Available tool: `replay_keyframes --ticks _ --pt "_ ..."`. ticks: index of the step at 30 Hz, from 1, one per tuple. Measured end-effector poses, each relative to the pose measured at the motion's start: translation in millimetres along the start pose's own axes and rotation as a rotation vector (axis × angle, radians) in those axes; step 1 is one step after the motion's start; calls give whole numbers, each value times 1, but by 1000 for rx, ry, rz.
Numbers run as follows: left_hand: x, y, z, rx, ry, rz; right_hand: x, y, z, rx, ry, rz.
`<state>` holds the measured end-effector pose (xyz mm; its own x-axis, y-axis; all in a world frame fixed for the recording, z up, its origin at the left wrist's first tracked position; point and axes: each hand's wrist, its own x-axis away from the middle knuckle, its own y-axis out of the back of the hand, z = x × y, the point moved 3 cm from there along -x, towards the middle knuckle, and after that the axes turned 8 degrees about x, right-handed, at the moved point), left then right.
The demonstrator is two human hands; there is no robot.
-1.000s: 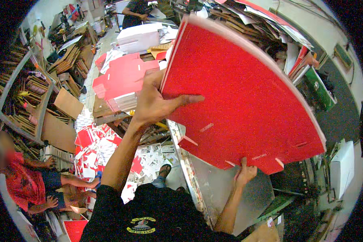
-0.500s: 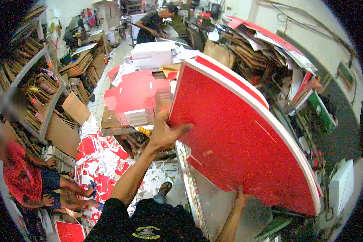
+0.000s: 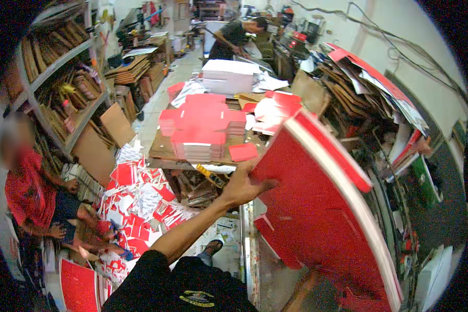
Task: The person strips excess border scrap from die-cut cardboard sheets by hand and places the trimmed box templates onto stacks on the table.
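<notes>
A stack of large red cardboard sheets [image 3: 317, 208] with white edges stands tilted in front of me, on the right. My left hand [image 3: 247, 184] is closed on its left edge, thumb across the red face and fingers out of sight behind. At the lower edge my right hand [image 3: 308, 283] grips the stack; it is dim and blurred, and most of its fingers are hidden. Cut notches show along the lower left edge of the sheets, near a metal-edged grey surface [image 3: 250, 260].
Ahead, a wooden table [image 3: 164, 148] carries stacked red cut-out box blanks [image 3: 200, 122] and a white pile [image 3: 229, 75]. Red and white scraps [image 3: 140, 208] cover the floor at left, beside a seated person [image 3: 34, 197]. Another person [image 3: 234, 39] bends over work at the back.
The red sheets have come lower and to the right, with both hands still on them. My view has shifted, so the table and shelves appear farther right.
</notes>
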<state>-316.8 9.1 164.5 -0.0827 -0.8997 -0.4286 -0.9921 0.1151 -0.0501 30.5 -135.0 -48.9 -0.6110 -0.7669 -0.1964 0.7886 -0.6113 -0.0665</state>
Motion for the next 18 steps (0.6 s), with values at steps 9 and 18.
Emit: replay_keyframes --ticks 9,18 --pt "10 3 7 64 -151 61 -11 4 21 8 16 4" --pt "-2 -13 -34 87 45 -124 33 -19 72 -135 -320 2"
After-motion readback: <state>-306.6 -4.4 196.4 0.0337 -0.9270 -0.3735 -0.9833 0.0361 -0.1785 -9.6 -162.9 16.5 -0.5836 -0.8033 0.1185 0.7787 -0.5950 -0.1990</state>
